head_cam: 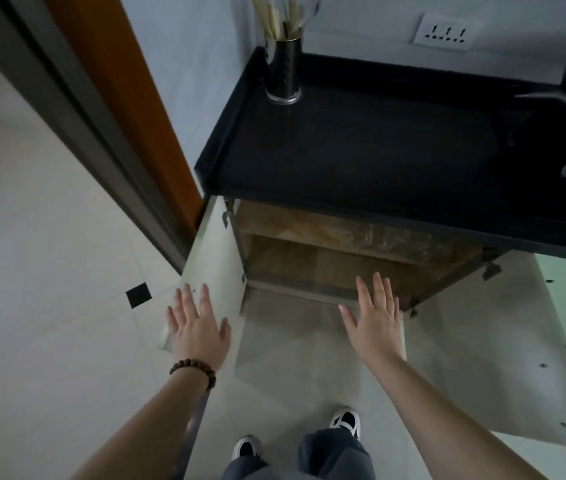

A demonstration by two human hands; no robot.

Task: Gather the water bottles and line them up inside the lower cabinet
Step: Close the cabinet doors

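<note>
I saw my left hand [197,329] spread flat against the left cabinet door [212,258]. My right hand [376,318] hung splayed, empty, before the cabinet [343,268].

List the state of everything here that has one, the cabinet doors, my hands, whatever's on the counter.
Left cabinet door: swung open.
Right cabinet door: swung open.
Lower cabinet: open, no bottles visible inside.
Left hand: open, empty.
Right hand: open, empty.
Utensil holder: upright, holding chopsticks.

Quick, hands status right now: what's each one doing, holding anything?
Left hand: open, fingers spread, holding nothing, over the open left cabinet door.
Right hand: open, fingers spread, holding nothing, in front of the lower cabinet opening.
</note>
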